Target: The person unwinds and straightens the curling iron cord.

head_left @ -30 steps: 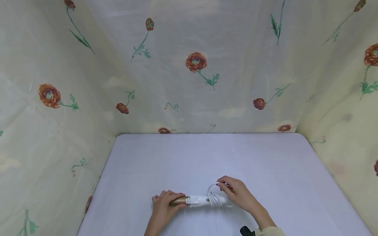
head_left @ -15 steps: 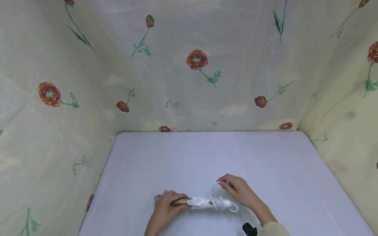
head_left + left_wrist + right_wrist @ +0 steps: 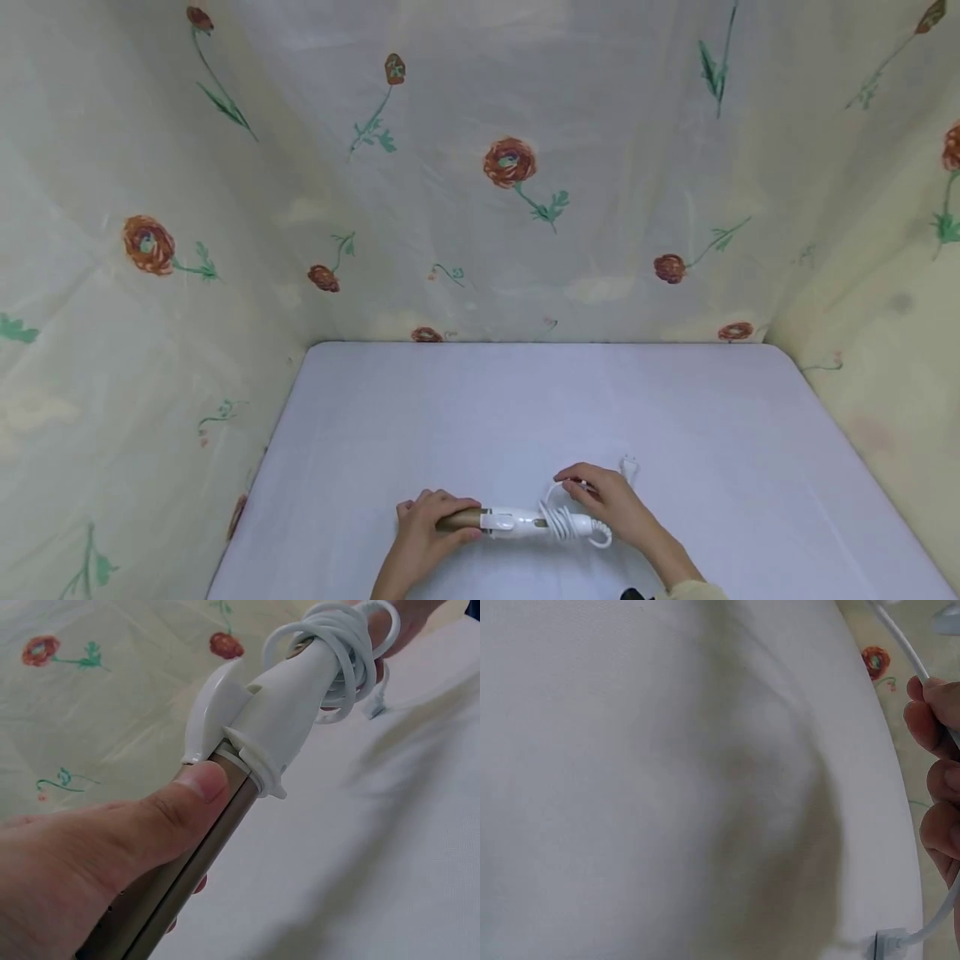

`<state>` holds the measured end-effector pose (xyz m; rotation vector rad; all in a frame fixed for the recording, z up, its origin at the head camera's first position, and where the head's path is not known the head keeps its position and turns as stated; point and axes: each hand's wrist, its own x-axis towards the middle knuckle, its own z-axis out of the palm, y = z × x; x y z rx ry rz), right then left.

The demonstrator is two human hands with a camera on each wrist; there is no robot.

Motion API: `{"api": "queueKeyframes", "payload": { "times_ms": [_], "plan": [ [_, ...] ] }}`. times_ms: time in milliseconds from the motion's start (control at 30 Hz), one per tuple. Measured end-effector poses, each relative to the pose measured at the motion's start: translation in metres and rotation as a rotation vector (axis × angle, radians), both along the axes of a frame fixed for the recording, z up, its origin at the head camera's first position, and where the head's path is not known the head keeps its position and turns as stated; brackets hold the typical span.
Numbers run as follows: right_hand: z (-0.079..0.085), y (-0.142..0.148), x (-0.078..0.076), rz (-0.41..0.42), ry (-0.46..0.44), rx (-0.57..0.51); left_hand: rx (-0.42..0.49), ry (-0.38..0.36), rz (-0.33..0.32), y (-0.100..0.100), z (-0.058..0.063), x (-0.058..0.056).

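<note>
A curling iron (image 3: 513,522) with a white handle and gold-brown barrel (image 3: 176,881) is held crosswise near the front of the table. My left hand (image 3: 429,533) grips the barrel, its thumb lying along the top close to the white lever (image 3: 214,712). White cord (image 3: 345,652) is wound in several loops round the handle. From those loops a strand rises to my right hand (image 3: 611,504), which pinches the cord (image 3: 901,639) between thumb and fingers. The cord's plug (image 3: 629,467) shows just beyond the right hand, and the plug (image 3: 889,943) appears low in the right wrist view.
The table (image 3: 420,408) has a white cover and rounded far corners. Flower-printed cloth (image 3: 600,150) hangs behind it and at both sides. A small black object (image 3: 633,594) shows by the right sleeve (image 3: 693,591) at the bottom edge.
The plug has come into view beyond the right hand. More of the cord loop at the handle's end shows than at first. Both hands keep their holds; the head view has shifted slightly.
</note>
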<state>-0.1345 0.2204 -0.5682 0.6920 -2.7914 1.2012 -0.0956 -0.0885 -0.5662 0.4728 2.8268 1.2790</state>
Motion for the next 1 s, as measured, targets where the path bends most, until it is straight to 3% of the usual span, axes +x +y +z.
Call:
{"api": "queueKeyframes", "payload": {
  "times_ms": [267, 333, 400, 533, 600, 800, 900, 1000],
  "plan": [
    [-0.026, -0.001, 0.011, 0.063, 0.052, -0.052, -0.001, 0.034, 0.039, 0.002, -0.005, 0.002],
    [-0.031, -0.001, 0.016, 0.059, 0.029, -0.085, -0.001, 0.043, 0.048, 0.002, -0.005, 0.001],
    [-0.033, -0.002, 0.022, 0.016, -0.046, -0.111, -0.001, 0.049, 0.06, 0.002, -0.006, -0.001],
    [-0.032, -0.009, 0.032, -0.157, -0.244, -0.075, 0.001, 0.059, 0.075, 0.003, -0.006, -0.003],
    [-0.032, -0.013, 0.036, -0.222, -0.265, -0.029, 0.005, 0.062, 0.077, 0.005, -0.006, -0.003],
    [-0.034, -0.024, 0.047, -0.32, -0.133, 0.116, 0.009, 0.061, 0.096, 0.009, -0.006, -0.004],
    [-0.036, -0.026, 0.05, -0.331, -0.079, 0.134, 0.01, 0.073, 0.117, 0.011, -0.005, -0.004],
    [-0.037, -0.028, 0.051, -0.292, -0.004, 0.123, 0.023, 0.084, 0.14, 0.012, -0.003, -0.005]
  ]
}}
